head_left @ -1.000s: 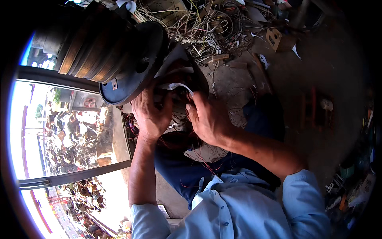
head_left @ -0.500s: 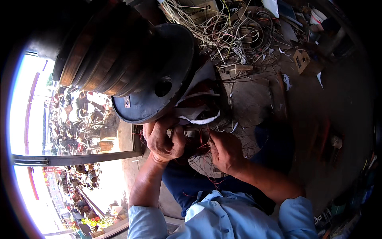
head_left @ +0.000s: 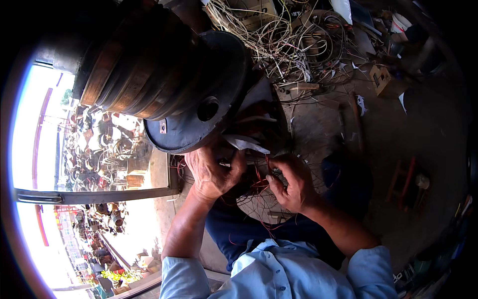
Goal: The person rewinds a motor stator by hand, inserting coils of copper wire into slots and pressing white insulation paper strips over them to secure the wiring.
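A large dark cylinder with copper-coloured bands (head_left: 119, 79) ends in a black round disc (head_left: 186, 127) with a hole. Just under the disc's lower edge is my left hand (head_left: 211, 174), its fingers curled inward and thumb bent; the fingertips and whatever they grip are hidden. My right hand (head_left: 294, 185) is closed, thumb against fingers, on thin red wires (head_left: 260, 178) that hang loosely between both hands. Above the wires, white paper sheet (head_left: 248, 144) sticks out of the dark opening beside the disc.
A tangled heap of wires (head_left: 298, 45) lies on the floor beyond the cylinder. To the right are a cardboard box (head_left: 380, 79), paper scraps (head_left: 402, 102) and a small red frame (head_left: 404, 182). A metal bar (head_left: 99, 197) crosses the bright doorway at left.
My left hand has shifted right, its thumb nearer the white paper. My right hand has turned and risen slightly, with its fingers more curled. The paper's visible edge has changed shape.
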